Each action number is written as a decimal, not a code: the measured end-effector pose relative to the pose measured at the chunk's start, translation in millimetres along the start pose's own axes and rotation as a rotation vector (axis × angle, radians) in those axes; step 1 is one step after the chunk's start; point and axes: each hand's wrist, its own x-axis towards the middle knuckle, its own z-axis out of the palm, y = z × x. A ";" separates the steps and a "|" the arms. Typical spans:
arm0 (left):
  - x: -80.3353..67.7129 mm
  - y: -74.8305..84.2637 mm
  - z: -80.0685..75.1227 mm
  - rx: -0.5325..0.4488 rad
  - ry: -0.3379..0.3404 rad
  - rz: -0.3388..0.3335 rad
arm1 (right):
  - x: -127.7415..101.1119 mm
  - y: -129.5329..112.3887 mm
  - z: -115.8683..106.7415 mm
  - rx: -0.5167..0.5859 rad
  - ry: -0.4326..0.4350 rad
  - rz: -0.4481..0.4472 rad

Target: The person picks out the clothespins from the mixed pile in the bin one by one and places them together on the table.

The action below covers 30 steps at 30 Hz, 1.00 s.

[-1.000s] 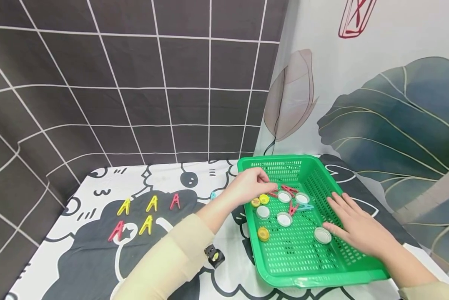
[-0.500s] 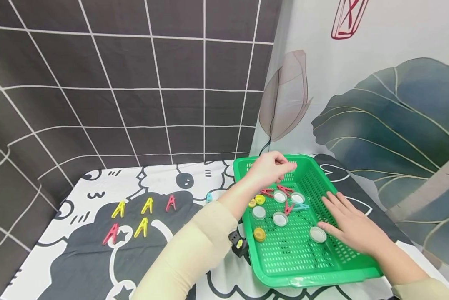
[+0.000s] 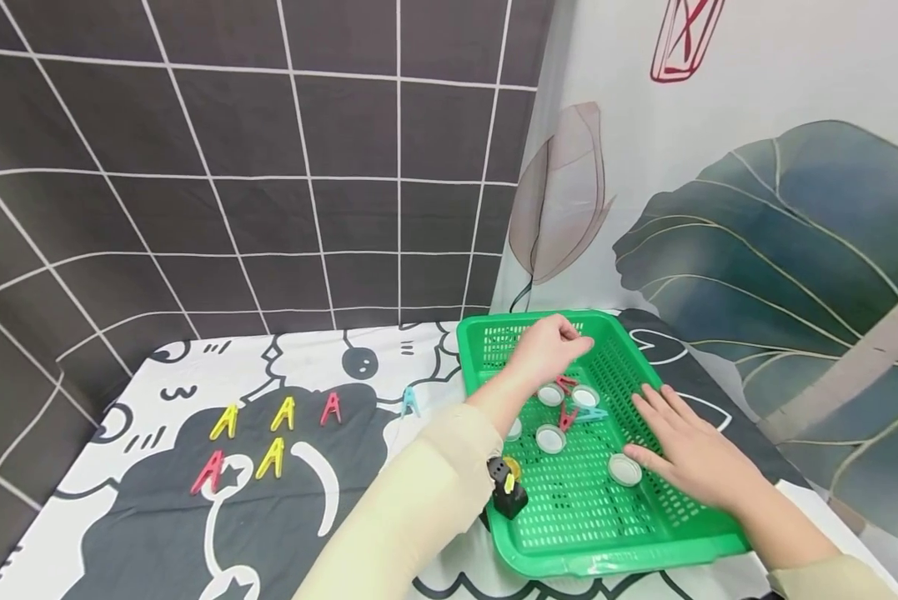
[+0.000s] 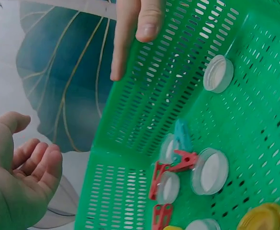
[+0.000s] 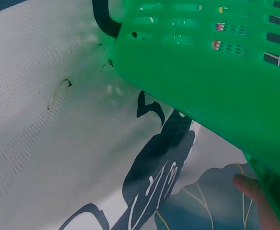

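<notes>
My left hand [image 3: 549, 346] hovers over the far part of a green plastic basket [image 3: 606, 564]. In the left wrist view its fingers curl loosely with nothing in them. Beneath it in the basket lie white caps [image 3: 550, 438], red clothespins [image 3: 567, 417] and a blue clothespin [image 3: 590, 414]. A yellow cap [image 4: 263, 218] shows in the left wrist view; my left arm partly covers it in the head view. My right hand [image 3: 692, 450] rests across the basket's right rim, fingers straight, near another white cap [image 3: 625, 469].
On the patterned cloth left of the basket lie several clothespins: yellow ones [image 3: 272, 458], red ones [image 3: 208, 472] and a blue one [image 3: 409, 401]. A dark tiled-pattern curtain [image 3: 343, 208] hangs behind, and a leaf-print curtain [image 3: 749, 225] at the right.
My left hand has moved right from the basket's left side, rising and then dipping slightly. The blue clothespin on the cloth has come out from behind my arm. My right hand stays on the rim.
</notes>
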 end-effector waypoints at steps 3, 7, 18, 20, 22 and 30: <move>3.3 -2.9 6.9 0.054 -0.012 -0.007 | -0.2 -0.3 0.7 -0.001 -0.002 0.006; 6.8 -9.8 17.6 0.133 -0.033 -0.004 | 0.3 -1.0 1.9 -0.007 0.000 0.010; 17.2 -27.0 31.0 0.360 -0.171 0.008 | -1.5 -2.0 -2.0 -0.026 0.010 0.004; 19.1 -29.8 30.1 0.373 -0.211 0.015 | -1.7 -1.7 -2.7 -0.026 0.015 0.004; 20.4 -32.2 29.1 0.380 -0.245 0.010 | -1.5 -1.4 -2.8 -0.026 0.019 0.003; 22.7 -40.8 31.6 0.528 -0.404 -0.013 | 1.0 -0.7 0.6 -0.018 0.017 -0.004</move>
